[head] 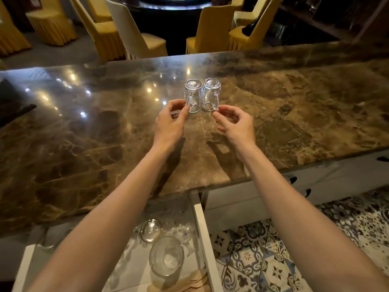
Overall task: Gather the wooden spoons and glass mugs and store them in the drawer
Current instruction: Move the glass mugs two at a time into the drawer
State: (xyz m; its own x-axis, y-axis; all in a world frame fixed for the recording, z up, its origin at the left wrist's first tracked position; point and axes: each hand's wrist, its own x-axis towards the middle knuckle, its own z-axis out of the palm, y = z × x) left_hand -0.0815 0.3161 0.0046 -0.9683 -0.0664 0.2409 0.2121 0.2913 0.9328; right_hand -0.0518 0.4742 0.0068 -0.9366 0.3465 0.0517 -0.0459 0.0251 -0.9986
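Note:
Two clear glass mugs stand upside down and side by side on the brown marble counter (105, 133): the left mug (192, 95) and the right mug (211, 94), handles facing me. My left hand (171, 121) has its fingertips at the left mug's handle, fingers curled and apart. My right hand (235, 123) hovers just short of the right mug's handle, thumb and forefinger apart, holding nothing. Below the counter's near edge a white drawer (201, 239) stands open with a glass pitcher (166, 260), a glass lid (151, 229), other glassware and wooden spoons (195, 284) inside.
Yellow-covered chairs (212, 28) surround a dark round table beyond the counter. Patterned floor tiles (263, 260) lie to the right of the drawer. Closed white drawers with dark handles (292, 179) run under the counter on the right.

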